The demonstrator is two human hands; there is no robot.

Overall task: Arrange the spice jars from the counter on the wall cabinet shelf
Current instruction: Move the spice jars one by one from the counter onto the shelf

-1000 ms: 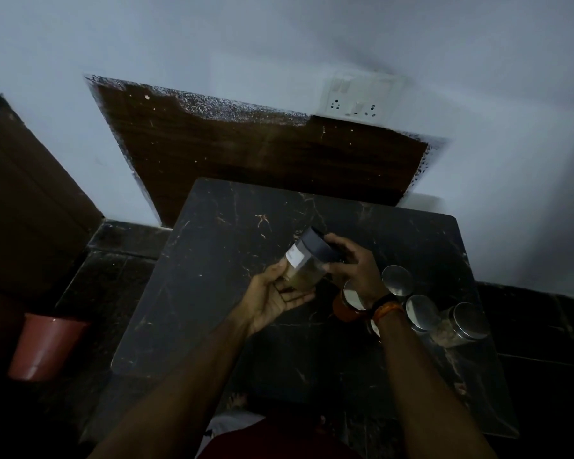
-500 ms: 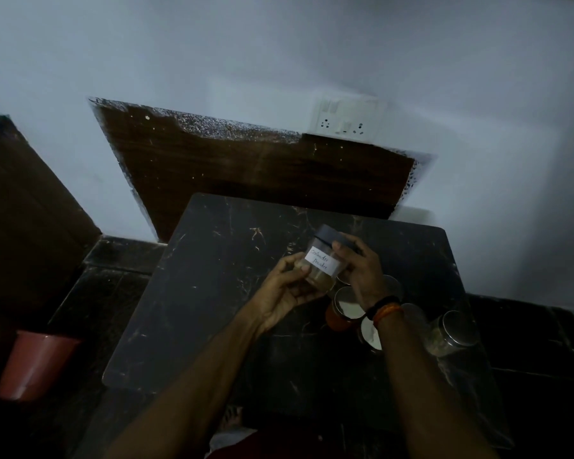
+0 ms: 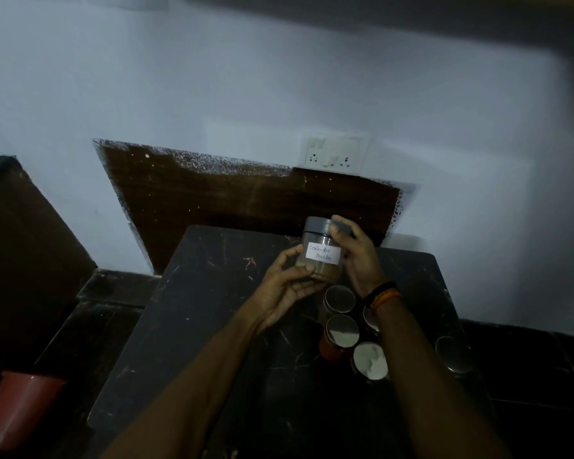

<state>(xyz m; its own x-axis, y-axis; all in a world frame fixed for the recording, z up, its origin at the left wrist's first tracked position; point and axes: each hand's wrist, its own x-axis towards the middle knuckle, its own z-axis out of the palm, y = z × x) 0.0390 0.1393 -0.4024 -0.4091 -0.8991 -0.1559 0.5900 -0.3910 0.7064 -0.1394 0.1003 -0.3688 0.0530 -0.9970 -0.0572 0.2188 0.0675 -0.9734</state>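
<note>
- The jar (image 3: pixel 320 251) has come up off the worktop (image 3: pixel 212 326) and turned upright since a second ago, when it lay tilted; its white label now faces the camera, so it looks checked and ready to carry to the shelf, which is not in view.
- The left hand (image 3: pixel 287 288) cups the jar's lower side, fingers curled round the base.
- The right hand (image 3: pixel 358 256) grips the other side, thumb and fingers reaching the grey lid.
- Both forearms stretch forward, meeting above the worktop.
- Five other jars (image 3: pixel 342 331) stand on the worktop, just below the hands, not yet moved.
</note>
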